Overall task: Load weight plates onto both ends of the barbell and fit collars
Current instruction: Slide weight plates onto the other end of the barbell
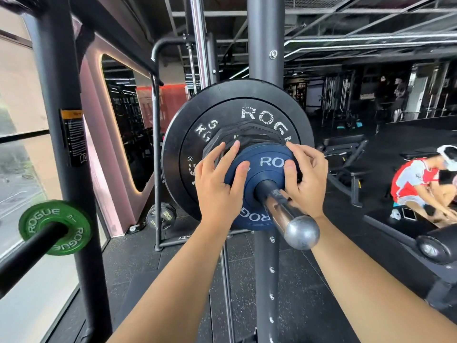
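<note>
The chrome barbell sleeve point(284, 214) points toward me, ending in a rounded cap. On it sit a large black Rogue plate point(197, 115), a smaller black multi-sided plate point(249, 134) and, nearest me, a small blue Rogue plate point(262, 167). My left hand point(218, 184) holds the blue plate's left edge, thumb on its face and fingers reaching over the rim. My right hand point(306, 179) grips its right edge, thumb on the face and fingers curled behind. No collar is in view.
Dark rack uprights stand at left point(61, 144) and behind the plates point(265, 45). A green Rogue plate point(55, 227) sits on a storage peg at left. A black plate point(160, 215) leans on the floor. A crouching person point(420, 186) and a bench point(346, 149) are at right.
</note>
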